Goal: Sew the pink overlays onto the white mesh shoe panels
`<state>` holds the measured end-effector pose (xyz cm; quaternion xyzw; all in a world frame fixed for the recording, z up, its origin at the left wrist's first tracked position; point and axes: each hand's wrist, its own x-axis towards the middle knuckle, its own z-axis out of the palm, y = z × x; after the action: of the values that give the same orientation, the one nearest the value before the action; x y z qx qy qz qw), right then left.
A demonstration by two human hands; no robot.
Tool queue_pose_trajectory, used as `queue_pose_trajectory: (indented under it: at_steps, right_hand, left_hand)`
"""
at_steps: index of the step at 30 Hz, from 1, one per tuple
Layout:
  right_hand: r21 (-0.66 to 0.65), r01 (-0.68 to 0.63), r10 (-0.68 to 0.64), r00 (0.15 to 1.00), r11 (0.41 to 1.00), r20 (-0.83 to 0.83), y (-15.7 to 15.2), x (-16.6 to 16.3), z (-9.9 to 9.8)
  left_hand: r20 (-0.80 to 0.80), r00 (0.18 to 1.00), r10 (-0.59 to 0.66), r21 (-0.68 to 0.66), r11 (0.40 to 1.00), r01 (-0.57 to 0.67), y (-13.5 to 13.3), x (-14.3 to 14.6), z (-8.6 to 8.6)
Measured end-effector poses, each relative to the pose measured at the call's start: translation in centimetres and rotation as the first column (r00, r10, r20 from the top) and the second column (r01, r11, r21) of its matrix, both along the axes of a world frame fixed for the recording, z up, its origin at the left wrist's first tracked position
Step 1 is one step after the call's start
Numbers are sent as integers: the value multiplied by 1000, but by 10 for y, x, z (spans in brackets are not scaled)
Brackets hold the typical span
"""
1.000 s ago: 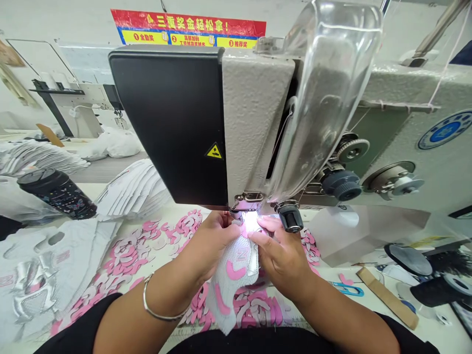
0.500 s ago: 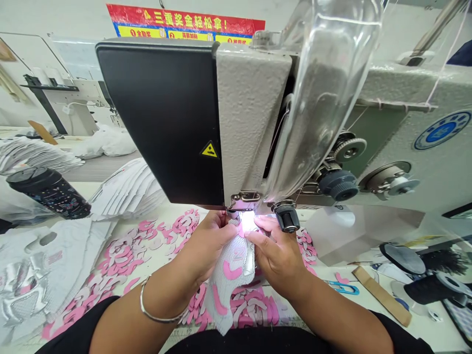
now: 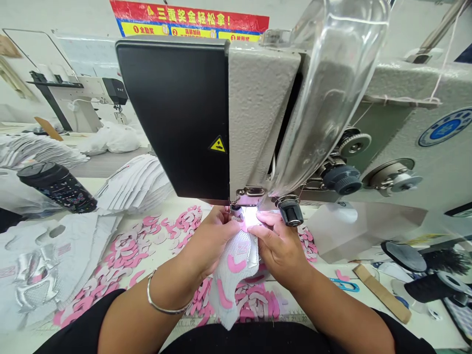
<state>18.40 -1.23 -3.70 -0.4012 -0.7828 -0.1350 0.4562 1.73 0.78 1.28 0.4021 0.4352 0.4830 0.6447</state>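
Swung slightly since the earlier frame: the lower tip of the mesh shoe upper [image 3: 230,295] now points a little more toward my right hand [image 3: 280,246].

Head view. I hold the upper just in front of the metal presser foot [image 3: 250,191] of the sewing machine [image 3: 258,108], under its lit work area and above the pink cut pieces [image 3: 125,246] on the tabletop [image 3: 84,189]. The mesh should handle as light, soft and easily bent, and it may creep under the fingers. The pink overlay [image 3: 236,264] and silver edge strip [image 3: 254,255] look somewhat firmer, but the best hold appears to be close to the foot, with both sides pressed flat. My left hand [image 3: 210,241] is closed on the upper's left side, fingers curled in and thumb forward. My right hand lies across its right side, fingers extended toward the foot, also closed on the piece. Both forearms angle inward from my body, and a silver bangle [image 3: 162,295] sits on my left wrist.
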Motion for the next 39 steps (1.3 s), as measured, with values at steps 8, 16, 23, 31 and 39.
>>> queue_pose_trajectory:
  at_steps: [8, 16, 23, 31, 39]
  right_hand:
    - [-61, -36, 36, 999, 997, -4, 5, 5, -2]
    - [-123, -22, 27, 999, 992, 41, 4, 8, 6]
    - [-230, 79, -50, 990, 970, 130, -4, 3, 12]
    - [-214, 194, -148, 965, 957, 215, -12, -2, 13]
    - [-194, 231, -182, 954, 954, 238, -12, -3, 13]
  left_hand:
    - [21, 1000, 4, -14, 1000, -3, -2, -2, -3]
    - [45, 984, -174, -4, 985, 174, -10, -20, -13]
    - [-17, 937, -350, -60, 936, 348, -4, -45, -18]
    - [-71, 909, -411, -4, 911, 412, 19, -74, -19]
    - [-78, 904, -420, 8, 907, 421, 26, -91, -25]
